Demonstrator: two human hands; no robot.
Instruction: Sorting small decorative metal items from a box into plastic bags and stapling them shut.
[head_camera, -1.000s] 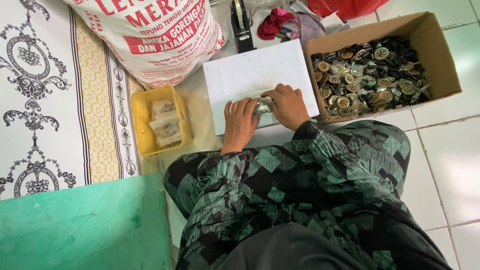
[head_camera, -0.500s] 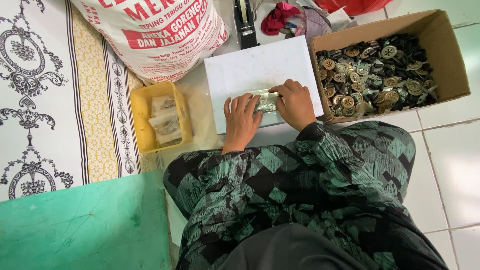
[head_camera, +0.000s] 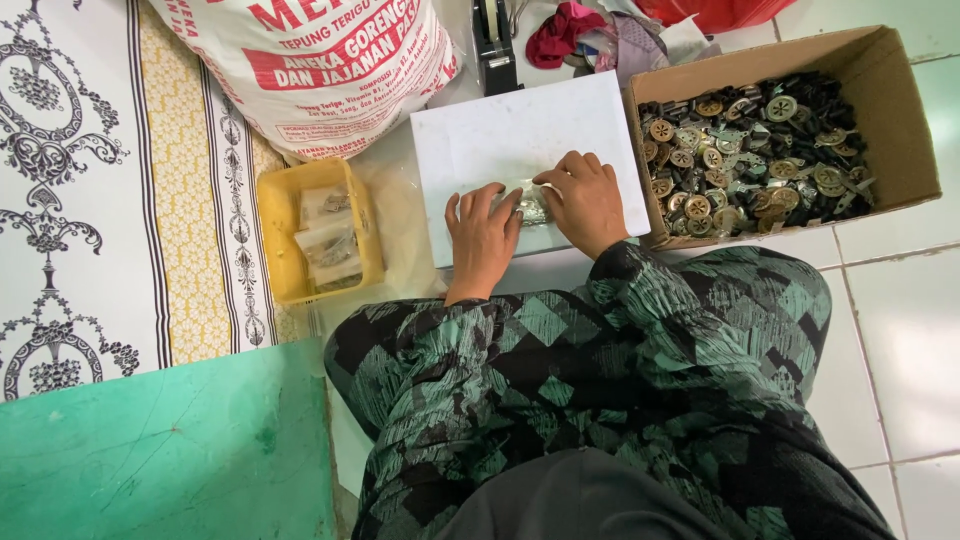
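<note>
**Both hands pressed on a small clear packet at the white board**

A patterned mat (head_camera: 90, 190) in white, black and yellow fills the left side of the head view, with a green sheet (head_camera: 160, 450) below it and white floor tiles (head_camera: 900, 330) on the right. The person's lap, in green and black checked cloth (head_camera: 600, 390), takes up the lower middle. A large white sack with red print (head_camera: 320, 55) lies at the top, just left of a black tape dispenser (head_camera: 494, 45) and a heap of red and grey cloth (head_camera: 590, 35).

At the right stands an open cardboard box (head_camera: 905, 120), full of round brass-coloured and black metal pieces (head_camera: 760, 150). Touching its left wall is a white board (head_camera: 520, 140), laid flat on the floor. Left of the board, on a clear plastic sheet, sits a yellow plastic tray (head_camera: 275, 215) holding a few small filled clear bags (head_camera: 330, 235).

Near the front edge of the board lies a small clear packet (head_camera: 530, 203) with metal pieces inside. The left hand (head_camera: 483, 240) rests palm down, fingers spread flat, their tips on the packet's left end. The right hand (head_camera: 585, 200) lies curled over the packet's right end, fingers bent down upon it. Neither hand lifts it; both press it against the board.
</note>
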